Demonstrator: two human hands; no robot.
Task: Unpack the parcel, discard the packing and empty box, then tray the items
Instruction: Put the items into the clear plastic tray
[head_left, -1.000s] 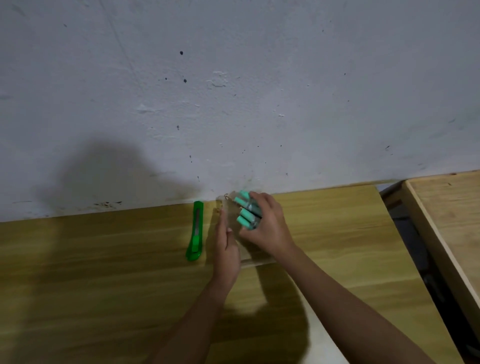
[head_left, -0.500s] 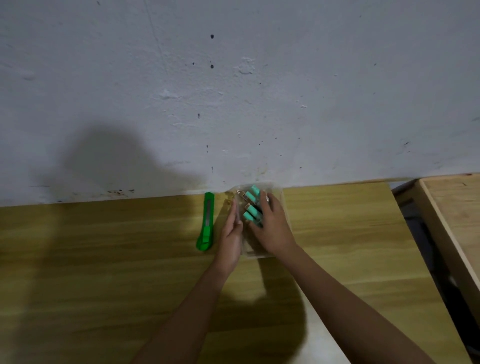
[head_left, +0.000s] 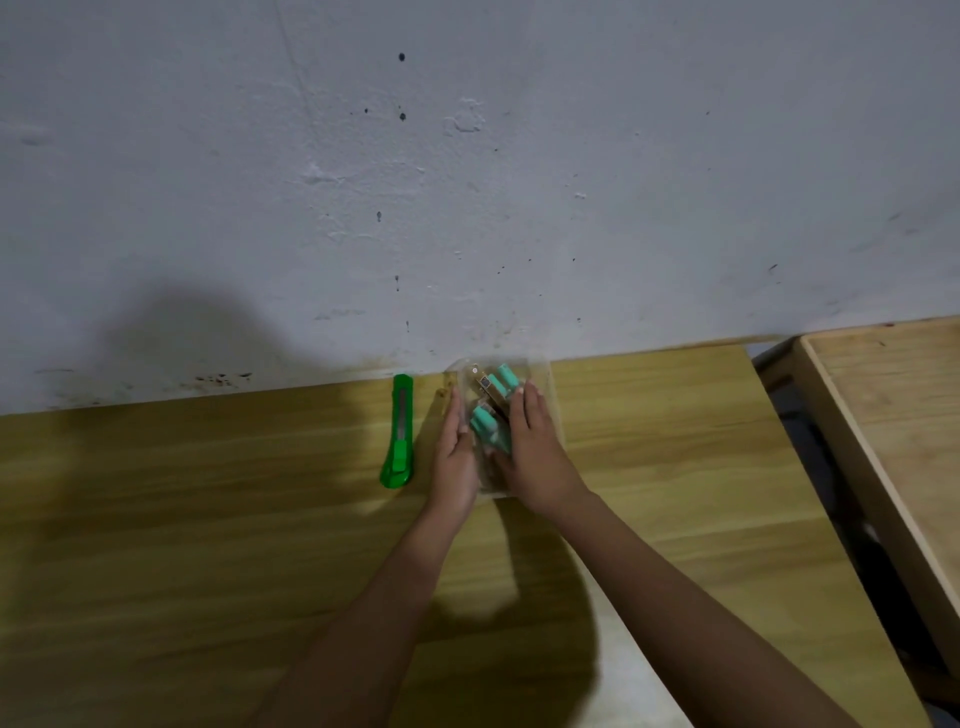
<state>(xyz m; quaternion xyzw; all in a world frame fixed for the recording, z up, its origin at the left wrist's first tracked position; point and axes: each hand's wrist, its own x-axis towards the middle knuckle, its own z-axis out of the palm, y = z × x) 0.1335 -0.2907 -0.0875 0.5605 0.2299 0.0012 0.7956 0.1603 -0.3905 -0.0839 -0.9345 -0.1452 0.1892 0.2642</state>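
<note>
Nearby, a green utility knife (head_left: 399, 434) lies beside the left hand (head_left: 454, 462).

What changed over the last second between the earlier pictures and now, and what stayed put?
The right hand lowered the teal items into the clear tray. Its fingers were curled round them before and now lie straighter against them. The left hand stayed flat against the tray's left side. The green utility knife stayed put on the wooden table, left of the tray.

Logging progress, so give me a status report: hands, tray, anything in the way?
Left hand flat against clear tray. Right hand over teal items in it. Green knife lies left, apart.
</note>
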